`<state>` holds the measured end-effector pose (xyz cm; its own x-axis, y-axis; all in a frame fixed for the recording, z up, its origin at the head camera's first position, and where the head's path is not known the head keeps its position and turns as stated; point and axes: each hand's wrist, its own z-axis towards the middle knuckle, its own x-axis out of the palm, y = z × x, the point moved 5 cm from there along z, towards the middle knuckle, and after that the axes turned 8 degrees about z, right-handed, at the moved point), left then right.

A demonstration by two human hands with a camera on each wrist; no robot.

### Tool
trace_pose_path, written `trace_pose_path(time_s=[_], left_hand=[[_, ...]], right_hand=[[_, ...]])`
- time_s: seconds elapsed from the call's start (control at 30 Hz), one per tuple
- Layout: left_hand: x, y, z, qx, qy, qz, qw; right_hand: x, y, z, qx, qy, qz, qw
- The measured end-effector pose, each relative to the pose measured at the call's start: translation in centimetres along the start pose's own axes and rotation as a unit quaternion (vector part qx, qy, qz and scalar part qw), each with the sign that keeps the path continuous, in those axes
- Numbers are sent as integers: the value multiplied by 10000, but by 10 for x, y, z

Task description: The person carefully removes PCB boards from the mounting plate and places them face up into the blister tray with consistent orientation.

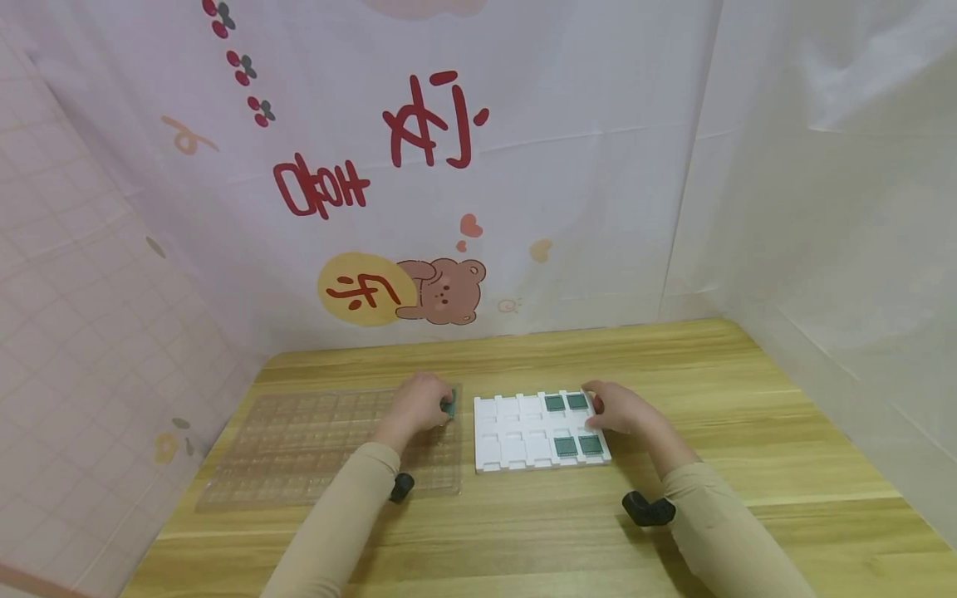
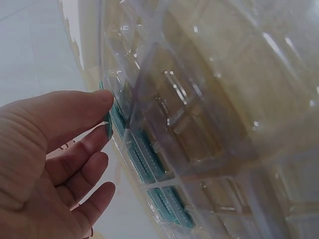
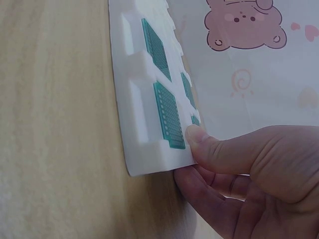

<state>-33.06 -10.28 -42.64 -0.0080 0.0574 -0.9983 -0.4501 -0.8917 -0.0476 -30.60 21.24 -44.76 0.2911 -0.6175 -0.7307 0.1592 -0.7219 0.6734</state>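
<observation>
Between thumb and index finger, my left hand (image 1: 421,400) pinches a small green circuit board (image 2: 109,124), held close over the right end of a clear plastic tray (image 1: 314,448). More green boards (image 2: 144,158) sit in that tray's pockets beside the fingertips in the left wrist view. My right hand (image 1: 619,407) grips the right edge of a white tray (image 1: 523,424), thumb on top and fingers at its underside. Several green boards (image 3: 169,114) lie in the white tray's pockets at its right end; the pockets farther left hold none.
Both trays lie side by side on a wooden table (image 1: 523,531), a narrow gap between them. A printed cloth (image 1: 583,166) hangs behind the table, with more sheeting at both sides. Black devices (image 1: 647,508) are strapped at both wrists.
</observation>
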Motion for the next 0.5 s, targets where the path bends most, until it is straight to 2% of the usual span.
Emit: trace_pose_path(time_s=[0.27,0.5], left_hand=[[3,1,2,-55,34,59,10000],[4,1,2,-62,72,41,9999]], right_hand=[[0,-1,1,-40,15,-47,10000],[1,-3,2,95,-3,-14,10000]])
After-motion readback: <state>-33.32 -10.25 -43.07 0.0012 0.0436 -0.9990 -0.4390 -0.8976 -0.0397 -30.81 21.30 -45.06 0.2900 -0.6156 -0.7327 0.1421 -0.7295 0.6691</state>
